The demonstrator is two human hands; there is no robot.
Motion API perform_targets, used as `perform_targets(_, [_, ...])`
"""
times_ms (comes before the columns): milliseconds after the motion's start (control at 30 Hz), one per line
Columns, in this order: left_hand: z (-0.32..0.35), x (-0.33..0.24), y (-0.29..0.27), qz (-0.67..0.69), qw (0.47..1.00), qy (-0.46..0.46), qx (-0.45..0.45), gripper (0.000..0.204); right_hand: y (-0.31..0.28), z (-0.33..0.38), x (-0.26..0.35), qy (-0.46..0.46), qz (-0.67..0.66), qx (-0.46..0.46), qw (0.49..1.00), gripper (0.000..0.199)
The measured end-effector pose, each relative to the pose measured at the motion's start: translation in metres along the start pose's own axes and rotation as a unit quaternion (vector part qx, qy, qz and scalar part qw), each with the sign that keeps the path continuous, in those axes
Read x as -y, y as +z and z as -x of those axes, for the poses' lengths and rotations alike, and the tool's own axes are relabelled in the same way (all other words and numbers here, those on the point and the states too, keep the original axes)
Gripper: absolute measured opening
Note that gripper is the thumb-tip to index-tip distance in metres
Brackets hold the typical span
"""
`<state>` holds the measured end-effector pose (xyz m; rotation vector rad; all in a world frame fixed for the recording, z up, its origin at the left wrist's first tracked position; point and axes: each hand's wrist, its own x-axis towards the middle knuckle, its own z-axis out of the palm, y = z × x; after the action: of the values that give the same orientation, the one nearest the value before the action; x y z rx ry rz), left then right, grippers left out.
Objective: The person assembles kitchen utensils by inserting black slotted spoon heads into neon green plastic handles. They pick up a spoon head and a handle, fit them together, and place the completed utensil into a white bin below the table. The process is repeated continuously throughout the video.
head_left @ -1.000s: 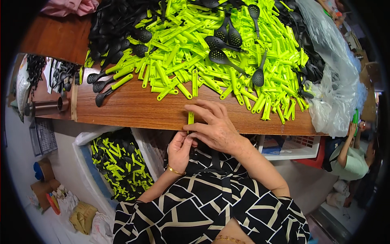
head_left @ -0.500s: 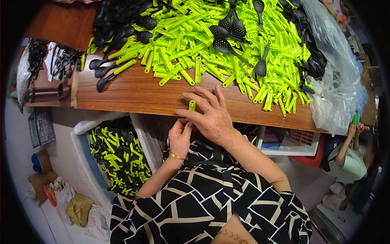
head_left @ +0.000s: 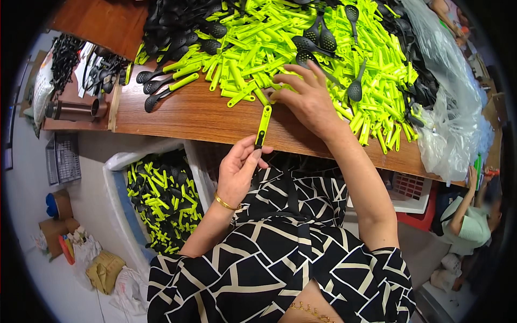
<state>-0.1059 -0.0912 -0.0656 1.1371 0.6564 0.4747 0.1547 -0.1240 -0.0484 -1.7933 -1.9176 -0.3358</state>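
Note:
My left hand (head_left: 239, 164), with a gold bracelet at the wrist, pinches a kitchen utensil by its black neck, just in front of the table edge. Its lime-green handle (head_left: 265, 117) points up and away over the wood; the utensil's head is hidden by my hand. Over the near edge of a heap of loose green handles (head_left: 253, 51) is my right hand (head_left: 312, 99), fingers spread and bent, holding nothing that I can see. Several black slotted spoons (head_left: 327, 39) lie on the heap. Left of it, three black spoons with green handles (head_left: 171, 89) rest side by side.
A white-rimmed bin (head_left: 110, 161) below the table at left holds many green-handled utensils. Black utensil heads (head_left: 177, 27) pile up at the back left. Clear plastic sheeting (head_left: 449, 107) drapes the table's right end. A brown cylinder (head_left: 75, 109) stands at left; another person (head_left: 466, 215) is at far right.
My hands, close together before, have parted. The right moved up and right to the heap. The left turned, and more of the green handle shows. The whole view shifted slightly.

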Motion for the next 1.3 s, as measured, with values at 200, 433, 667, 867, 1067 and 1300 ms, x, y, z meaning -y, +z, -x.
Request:
perform_targets(200, [-0.016,0.0,0.005,-0.09,0.996,0.017,0.006,0.03,-0.047,0.022,0.028,0.074,-0.207,0.049,0.974,0.039])
perform_targets(433, [-0.021,-0.022,0.025,-0.266,0.96,0.079,0.046,0.029,-0.063,0.026,0.032,0.084,-0.265,0.138,0.951,0.019])
perform_targets(667, [-0.025,-0.02,0.024,-0.321,0.943,0.073,0.043,0.021,-0.058,0.03,0.047,0.094,-0.181,0.11,0.973,0.03])
perform_targets(867, [-0.013,-0.02,0.013,-0.321,0.941,0.071,0.075,0.016,-0.06,0.03,0.059,0.162,-0.143,0.029,0.976,0.036])
perform_targets(1067, [-0.003,-0.014,0.004,-0.385,0.897,0.205,0.064,0.019,-0.046,0.05,0.075,0.368,-0.448,0.119,0.806,0.029])
perform_targets(1300, [-0.014,-0.032,0.007,-0.422,0.877,0.221,0.052,0.019,-0.041,0.055,0.058,0.351,-0.554,0.143,0.742,0.028])
